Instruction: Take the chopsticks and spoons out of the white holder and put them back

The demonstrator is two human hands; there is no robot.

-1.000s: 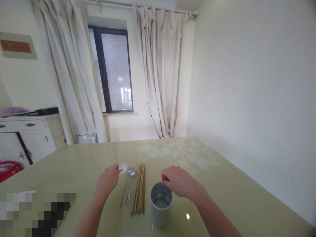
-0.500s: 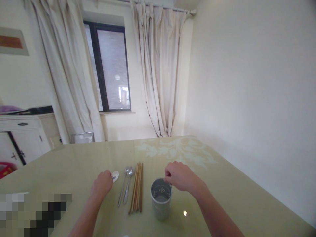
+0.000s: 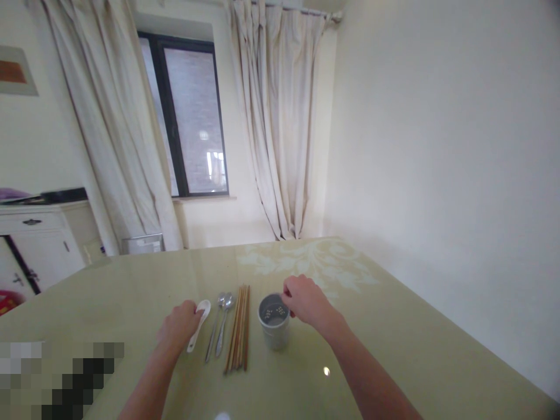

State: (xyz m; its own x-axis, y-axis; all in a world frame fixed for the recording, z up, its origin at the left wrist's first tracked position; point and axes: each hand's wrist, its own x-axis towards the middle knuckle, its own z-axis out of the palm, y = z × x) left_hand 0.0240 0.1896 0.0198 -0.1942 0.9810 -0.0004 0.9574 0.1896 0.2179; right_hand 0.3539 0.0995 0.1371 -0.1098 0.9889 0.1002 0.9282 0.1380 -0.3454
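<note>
Left hand [image 3: 181, 324] pinches white spoon [image 3: 198, 330]: I judge light, brittle, best by handle. Right hand [image 3: 305, 298] grips grey cup [image 3: 276, 339], likely stiff, by rim.

On my feed I log a glossy pale yellow-green tabletop [image 3: 394, 332] bearing a whitish leaf-and-scroll pattern [image 3: 312, 259] along its far edge, toward the far right corner. Also noted: white spoon [image 3: 198, 329]; two shiny silver metal spoons [image 3: 227, 302]; slim wooden chopsticks [image 3: 238, 329], tan to reddish brown; grey cylindrical container [image 3: 276, 338], pale dot clusters [image 3: 280, 311] inside. Beyond the far edge I record cream curtains [image 3: 286, 116] and a near-black window frame [image 3: 168, 116].
</note>
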